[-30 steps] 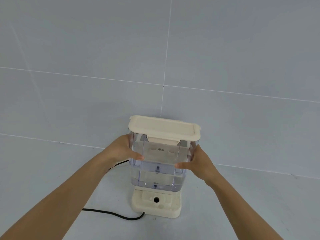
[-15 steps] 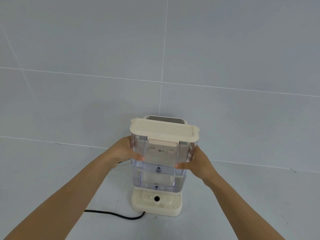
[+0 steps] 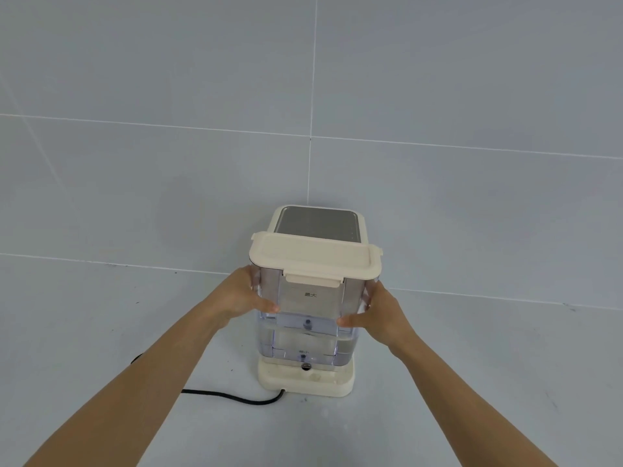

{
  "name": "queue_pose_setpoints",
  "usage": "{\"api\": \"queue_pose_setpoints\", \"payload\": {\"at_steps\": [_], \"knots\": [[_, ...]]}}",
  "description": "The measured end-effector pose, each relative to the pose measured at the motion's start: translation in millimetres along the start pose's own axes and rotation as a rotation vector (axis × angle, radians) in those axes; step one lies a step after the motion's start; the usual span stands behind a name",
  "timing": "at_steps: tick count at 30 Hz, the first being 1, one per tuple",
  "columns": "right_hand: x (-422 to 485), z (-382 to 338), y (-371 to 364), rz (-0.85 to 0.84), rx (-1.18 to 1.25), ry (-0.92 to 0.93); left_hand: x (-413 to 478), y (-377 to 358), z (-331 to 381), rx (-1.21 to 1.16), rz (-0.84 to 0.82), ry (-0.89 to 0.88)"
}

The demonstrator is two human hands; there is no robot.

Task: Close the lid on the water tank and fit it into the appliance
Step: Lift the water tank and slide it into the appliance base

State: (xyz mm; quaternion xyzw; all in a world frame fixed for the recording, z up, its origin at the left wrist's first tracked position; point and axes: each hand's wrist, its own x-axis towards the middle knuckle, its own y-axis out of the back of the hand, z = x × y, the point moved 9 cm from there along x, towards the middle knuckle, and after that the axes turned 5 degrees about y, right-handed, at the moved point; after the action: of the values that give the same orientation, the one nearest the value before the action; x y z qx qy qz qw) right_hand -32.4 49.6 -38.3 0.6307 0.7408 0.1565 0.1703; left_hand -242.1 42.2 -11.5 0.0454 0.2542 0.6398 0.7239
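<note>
Two bare hands clasp the clear plastic water tank [image 3: 305,318] by its side walls, the left hand [image 3: 241,298] and the right hand [image 3: 381,318] opposite each other, thumbs across the tank's front face. The fingers of both hands are wrapped on the tank, grasping it; those behind it are hidden. Holding it from both sides probably keeps the tank level, since some water shows in its lower part, and lets it come straight down. Its flat cream lid [image 3: 315,256] lies closed on top, the front latch folded down.

The tank stands upright just above the cream base plate of the appliance [image 3: 306,382], in front of the appliance's tall body, whose grey top panel [image 3: 318,222] shows behind the lid. I cannot tell whether the tank's bottom touches the base yet. A black power cord [image 3: 232,396] trails left of the base across the pale grey tabletop [image 3: 101,332].

Compared with a second ago, the tank sits lower and closer to the base, and the grey top panel, then hidden behind the lid, is now uncovered. The seating step looks nearly finished.
</note>
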Motion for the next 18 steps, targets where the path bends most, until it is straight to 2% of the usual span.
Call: {"api": "queue_pose_setpoints", "payload": {"at_steps": [18], "knots": [[0.7, 17.8, -6.1, -0.01, -0.005, -0.033, 21.6, -8.2, -34.2, -0.026, -0.008, 0.013]]}}
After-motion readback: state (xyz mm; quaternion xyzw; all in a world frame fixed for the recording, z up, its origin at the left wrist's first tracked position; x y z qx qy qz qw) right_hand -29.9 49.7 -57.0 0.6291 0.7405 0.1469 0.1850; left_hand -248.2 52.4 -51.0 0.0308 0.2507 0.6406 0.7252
